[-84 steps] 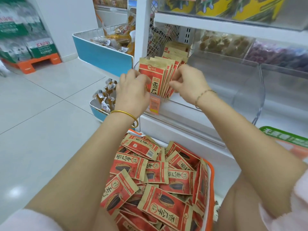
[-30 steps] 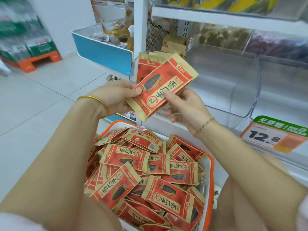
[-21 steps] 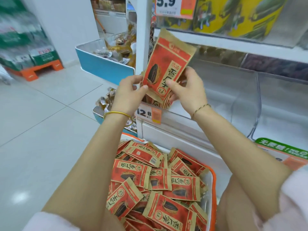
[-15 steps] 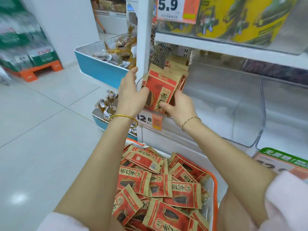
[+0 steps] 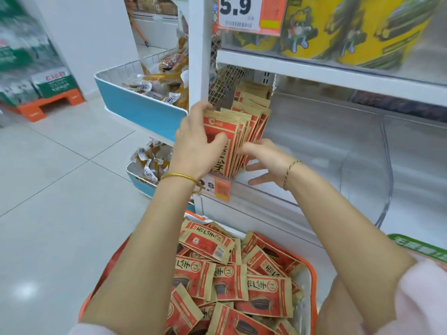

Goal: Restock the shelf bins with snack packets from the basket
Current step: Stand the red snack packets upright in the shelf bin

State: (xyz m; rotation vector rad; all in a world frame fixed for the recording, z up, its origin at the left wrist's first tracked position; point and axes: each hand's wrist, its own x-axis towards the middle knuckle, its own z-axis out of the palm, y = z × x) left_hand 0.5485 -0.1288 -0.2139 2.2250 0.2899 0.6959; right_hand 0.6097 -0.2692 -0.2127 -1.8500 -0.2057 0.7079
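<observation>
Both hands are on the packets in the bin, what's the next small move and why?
Probably reach the right hand down to the basket for more: the row of packets stands upright, held by the left hand, and the bin has room.

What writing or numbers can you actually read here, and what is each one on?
"5.9": white price tag, top of view.
"2.8": price label under the clear bin, start hidden.
"香瓜子": red packets in the basket, upside down.
Too blurred or small: green sign at right, green boxes at left, brand mark on the packets in the bin.
</observation>
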